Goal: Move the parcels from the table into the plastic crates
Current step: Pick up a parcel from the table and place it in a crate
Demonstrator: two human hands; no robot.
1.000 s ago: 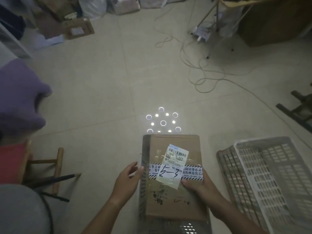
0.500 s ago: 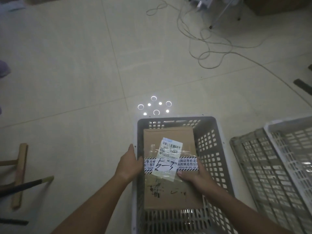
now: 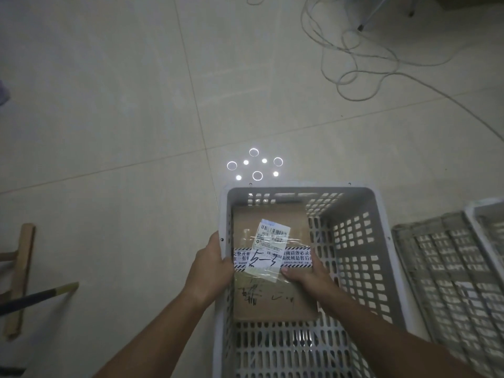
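The fingers of the left hand [image 3: 211,268] are curled on the left edge of one cardboard parcel [image 3: 272,268], the right hand [image 3: 305,276] clamped on its right edge with the thumb laid on top. The parcel is held between them inside the grey crate [image 3: 360,268], its long axis running away from the person. Two further crates [image 3: 447,268] are nested at the right.

Pale tiled floor [image 3: 114,110], several items resting on it.
Grey perforated plastic crate [image 3: 362,271] sits at centre-right; stacked grey slatted plastic crates [image 3: 447,271] just beside it on the right. Looped white cable [image 3: 351,64] lies far right, well apart. Wooden-framed piece [image 3: 19,276] and dark rod [image 3: 38,296] at left edge.
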